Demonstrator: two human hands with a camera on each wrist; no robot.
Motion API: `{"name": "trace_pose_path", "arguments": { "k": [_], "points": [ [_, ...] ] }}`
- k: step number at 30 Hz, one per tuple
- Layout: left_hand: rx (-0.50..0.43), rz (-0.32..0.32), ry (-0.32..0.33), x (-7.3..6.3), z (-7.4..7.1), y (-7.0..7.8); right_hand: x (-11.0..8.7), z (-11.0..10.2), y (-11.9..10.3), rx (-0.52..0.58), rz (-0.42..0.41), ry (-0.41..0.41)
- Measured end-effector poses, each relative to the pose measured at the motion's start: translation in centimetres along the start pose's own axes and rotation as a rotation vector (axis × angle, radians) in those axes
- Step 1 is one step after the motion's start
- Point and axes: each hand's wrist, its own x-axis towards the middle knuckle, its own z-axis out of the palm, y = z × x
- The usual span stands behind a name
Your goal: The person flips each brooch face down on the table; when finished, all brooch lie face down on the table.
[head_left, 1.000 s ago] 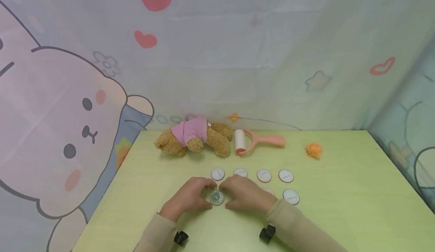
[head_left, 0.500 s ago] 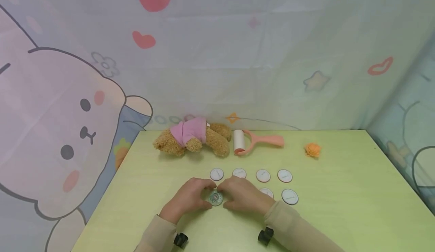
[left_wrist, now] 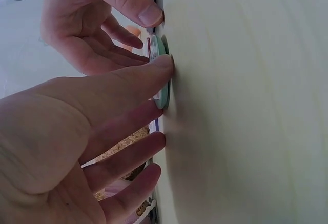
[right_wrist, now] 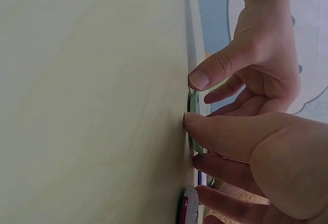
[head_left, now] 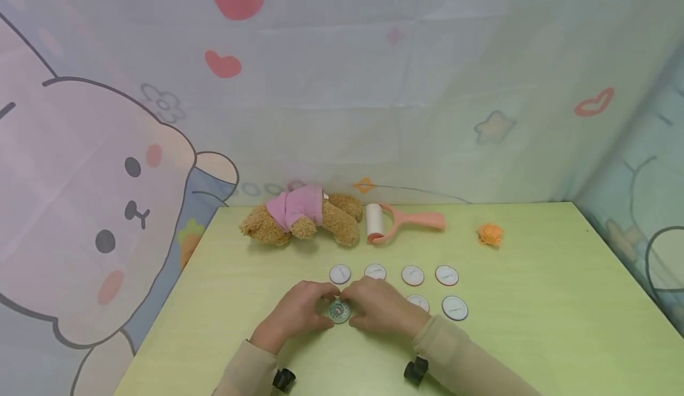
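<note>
A round green pin badge lies on the table with its printed face up, between my two hands. My left hand holds its left side, thumb at the near edge and index finger at the far edge. From the other side, my right hand grips it likewise, with thumb and index fingertips at the rim. Seen edge-on in the left wrist view, the badge is partly covered by the left thumb. The right thumb overlaps the badge in the right wrist view.
Several white-backed badges lie face down in rows beyond and right of the hands. Farther back are a brown teddy bear in a pink top, a lint roller with a pink handle and an orange flower. A printed curtain hangs behind.
Both hands stay around the green badge with hardly any movement. The head view has shifted slightly, so everything on the table sits a little farther left in it.
</note>
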Motion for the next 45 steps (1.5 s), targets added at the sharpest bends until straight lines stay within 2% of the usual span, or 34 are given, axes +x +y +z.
{"name": "trace_pose_path", "arguments": {
  "k": [13,26,45],
  "points": [
    [-0.040,0.005,0.000,-0.12,0.12,-0.06,0.13,0.40,0.24,-0.009,-0.030,0.033],
    [-0.143,0.005,0.002,-0.22,0.22,-0.40,0.06,0.39,0.23,0.002,-0.019,0.022],
    [-0.207,-0.002,0.035,-0.29,0.22,-0.43,-0.01,0.40,0.26,0.010,-0.021,0.057]
  ]
}}
